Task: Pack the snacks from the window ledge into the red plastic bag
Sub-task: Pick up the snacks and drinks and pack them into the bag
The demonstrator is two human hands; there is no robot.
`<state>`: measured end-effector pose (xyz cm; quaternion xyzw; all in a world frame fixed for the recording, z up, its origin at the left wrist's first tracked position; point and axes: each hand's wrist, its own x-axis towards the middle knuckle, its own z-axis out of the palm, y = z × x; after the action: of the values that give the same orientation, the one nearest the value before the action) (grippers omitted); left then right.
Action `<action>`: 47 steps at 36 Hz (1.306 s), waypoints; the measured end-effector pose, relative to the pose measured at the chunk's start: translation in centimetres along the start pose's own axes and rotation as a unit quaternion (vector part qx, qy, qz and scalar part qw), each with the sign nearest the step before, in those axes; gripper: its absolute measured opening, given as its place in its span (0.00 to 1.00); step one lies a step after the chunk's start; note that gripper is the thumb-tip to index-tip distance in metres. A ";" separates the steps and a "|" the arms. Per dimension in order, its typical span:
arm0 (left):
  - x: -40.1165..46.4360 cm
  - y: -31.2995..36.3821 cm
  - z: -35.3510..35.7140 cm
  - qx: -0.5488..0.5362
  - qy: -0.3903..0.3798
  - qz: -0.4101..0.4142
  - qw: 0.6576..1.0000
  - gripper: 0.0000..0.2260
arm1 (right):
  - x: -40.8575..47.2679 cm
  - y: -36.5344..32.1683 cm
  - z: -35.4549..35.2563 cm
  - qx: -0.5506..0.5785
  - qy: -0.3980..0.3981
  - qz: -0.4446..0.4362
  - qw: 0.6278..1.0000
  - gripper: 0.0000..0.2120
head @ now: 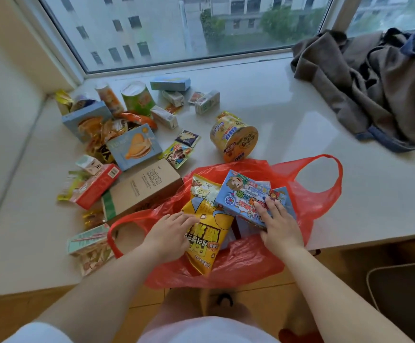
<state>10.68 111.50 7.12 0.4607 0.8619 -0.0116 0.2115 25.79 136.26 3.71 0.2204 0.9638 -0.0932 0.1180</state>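
The red plastic bag (248, 256) lies open at the near edge of the window ledge (288, 115), its two handle loops spread to either side. Two snacks sit in its mouth: a yellow chip bag (207, 233) and a light-blue snack pack (244, 194) leaning over it. The left hand (170, 233) rests on the yellow chip bag with its fingers fairly straight, pressing rather than gripping. The right hand (279, 224) lies on the blue pack, fingers spread flat on its face; whether the thumb hooks under the edge I cannot tell.

Most of the snacks are not yet packed. On the ledge to the left lie a brown carton (143, 188), a red box (97, 185), two blue biscuit boxes (134, 147), small packets and milk cartons, two tall tubes (138, 97), and a big noodle cup (234, 138) on its side just beyond the bag. A heap of clothes (374, 85) sits well apart at the right.

Both packs look light and puffy, likely crushable, so they want a gentle push flat rather than a squeeze. The bag film is thin and slack; it will probably collapse unless a handle or the rim is held up. The stiff boxes should take a firm grip across their sides, and the cup around its body
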 end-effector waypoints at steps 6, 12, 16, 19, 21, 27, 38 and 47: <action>1.1 1.3 -0.6 0.034 0.043 -0.015 0.998 0.21 | 0.3 -0.9 -1.2 0.023 0.045 0.021 0.998 0.24; 2.3 0.9 -3.0 0.004 0.107 -0.054 0.993 0.21 | 2.8 -4.5 -3.6 0.027 0.086 0.033 0.995 0.19; 2.5 -0.6 -5.7 -0.022 0.130 -0.075 0.988 0.22 | 5.0 -8.2 -5.1 0.011 0.060 0.008 0.998 0.21; 2.6 -2.6 -7.8 -0.128 0.158 -0.118 0.972 0.21 | 6.7 -10.9 -6.3 -0.011 0.060 -0.019 0.998 0.21; 2.7 -4.7 -9.0 -0.181 0.174 -0.148 0.957 0.21 | 8.0 -12.9 -7.2 -0.036 0.062 -0.043 0.996 0.22; 2.1 -13.0 -11.3 -0.205 0.192 -0.184 0.942 0.21 | 12.8 -20.2 -9.5 -0.045 0.073 -0.104 0.991 0.19; 1.7 -28.6 -12.4 -0.197 0.200 -0.225 0.933 0.22 | 21.7 -33.7 -10.1 -0.034 0.053 -0.158 0.985 0.19; 4.0 -36.5 -11.9 -0.173 0.148 -0.277 0.934 0.24 | 28.7 -40.0 -9.6 -0.015 0.017 -0.157 0.987 0.21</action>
<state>-24.65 96.18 10.02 0.1568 0.9654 0.1481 0.1466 -18.95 114.64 10.31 0.0657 0.9896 -0.0920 0.0892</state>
